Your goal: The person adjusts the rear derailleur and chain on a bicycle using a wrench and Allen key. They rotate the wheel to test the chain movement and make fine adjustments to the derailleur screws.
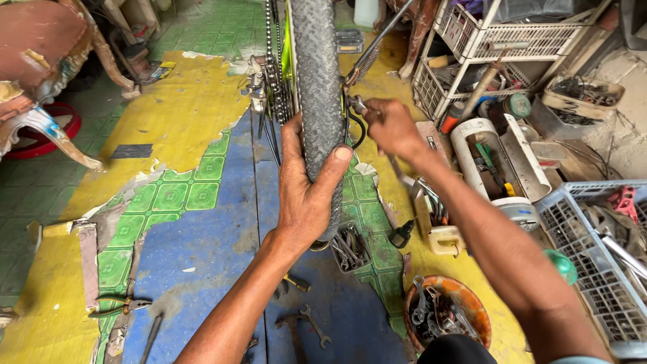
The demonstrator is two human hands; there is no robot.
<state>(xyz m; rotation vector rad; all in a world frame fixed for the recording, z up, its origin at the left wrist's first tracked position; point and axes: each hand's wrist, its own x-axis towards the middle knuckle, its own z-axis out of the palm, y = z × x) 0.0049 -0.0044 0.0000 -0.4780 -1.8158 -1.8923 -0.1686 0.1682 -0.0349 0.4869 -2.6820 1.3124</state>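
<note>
Both hands on the upright bicycle wheel, floor workshop, head view.
My left hand [306,192] reaches up from below, forearm slanting in from the bottom edge, palm wrapped round the knobby tyre [318,81]; thumb lies across the tread on the right, fingers [291,145] curl behind on the left, gripping the tyre. My right hand [391,128] comes in from the lower right, arm stretched, wrist bent inward, fingers closed on a small metal part [357,104] just beside the tyre's right side. Chain [273,67] hangs left of the tyre. On the painted floor [195,243]: pliers [118,307] far left, spanner [315,327] near my left forearm, a round bowl of tools [446,311] under my right arm, white crates [593,269] at right.
</note>
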